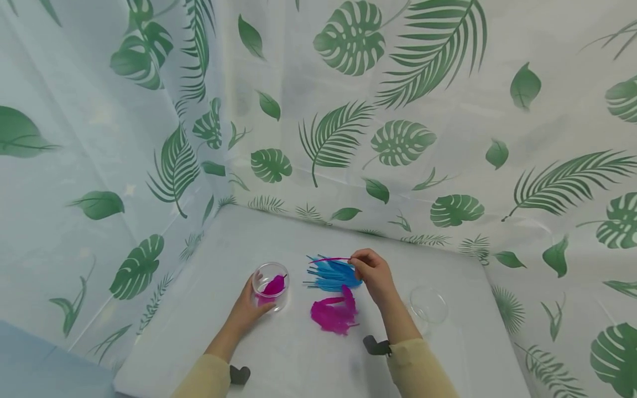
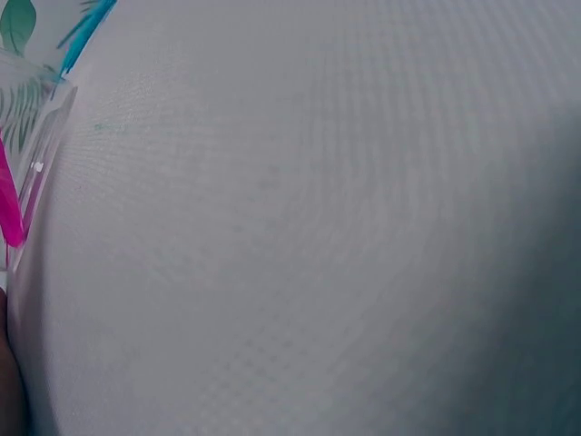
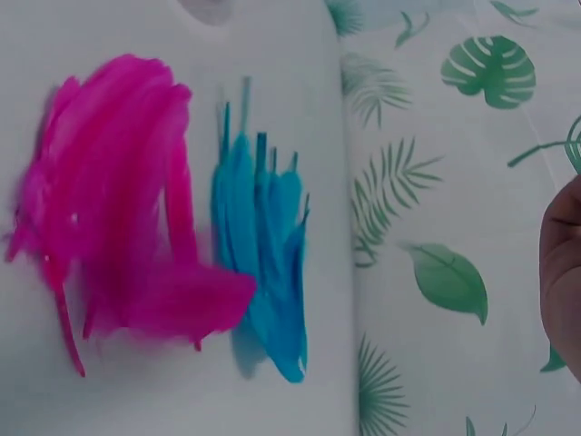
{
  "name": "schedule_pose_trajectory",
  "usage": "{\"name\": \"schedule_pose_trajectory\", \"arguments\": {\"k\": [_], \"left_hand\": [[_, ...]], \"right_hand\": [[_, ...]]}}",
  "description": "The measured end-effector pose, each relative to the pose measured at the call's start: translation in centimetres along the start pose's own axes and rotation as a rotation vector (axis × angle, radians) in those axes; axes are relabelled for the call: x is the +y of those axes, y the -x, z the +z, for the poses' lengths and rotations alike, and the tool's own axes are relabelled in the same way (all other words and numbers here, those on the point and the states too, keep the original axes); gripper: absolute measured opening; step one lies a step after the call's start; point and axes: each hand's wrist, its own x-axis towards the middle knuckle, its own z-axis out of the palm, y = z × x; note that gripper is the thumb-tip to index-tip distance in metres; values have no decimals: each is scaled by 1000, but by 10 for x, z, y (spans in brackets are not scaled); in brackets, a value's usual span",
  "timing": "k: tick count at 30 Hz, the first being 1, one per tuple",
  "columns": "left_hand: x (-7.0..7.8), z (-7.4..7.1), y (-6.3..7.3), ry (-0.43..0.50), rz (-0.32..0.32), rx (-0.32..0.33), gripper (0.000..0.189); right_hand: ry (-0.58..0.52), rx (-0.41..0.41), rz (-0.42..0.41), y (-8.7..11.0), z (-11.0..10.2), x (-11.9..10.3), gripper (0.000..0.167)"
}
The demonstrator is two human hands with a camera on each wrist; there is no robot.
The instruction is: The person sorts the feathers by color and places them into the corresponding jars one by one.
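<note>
My left hand (image 1: 247, 305) grips a clear round jar (image 1: 278, 301) at the table's left part, thumb and fingers around its wall. Inside the jar lies a magenta feather (image 1: 273, 286); the left wrist view catches only the jar's side (image 2: 45, 136) and a strip of magenta. Over the blue feathers (image 1: 330, 276), my right hand (image 1: 372, 275) pinches a thin magenta feather (image 1: 330, 259) by one end, its length pointing left. A pile of magenta feathers (image 3: 118, 200) lies beside the blue ones. The right wrist view shows part of my hand (image 3: 563, 272) at its edge.
A clear round lid-like disc (image 1: 429, 305) lies on the white table (image 1: 288, 359), right of my right forearm. Leaf-printed sheeting (image 1: 348, 182) hangs along the back and sides of the table. Dark wrist mounts stick out from both sleeves.
</note>
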Motion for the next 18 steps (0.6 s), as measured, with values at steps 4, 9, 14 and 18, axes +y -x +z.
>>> {"name": "schedule_pose_trajectory", "arguments": {"k": [4, 9, 14, 18], "left_hand": [[1, 0, 0, -8, -22, -7, 107], [0, 0, -1, -20, -48, 4, 107], [-2, 0, -1, -15, -54, 6, 108], [-4, 1, -2, -21, -52, 2, 108]], "right_hand": [[24, 0, 30, -7, 10, 2, 23], [122, 22, 79, -22, 25, 2, 26], [183, 16, 104, -37, 43, 2, 27], [263, -1, 146, -48, 59, 7, 27]]}}
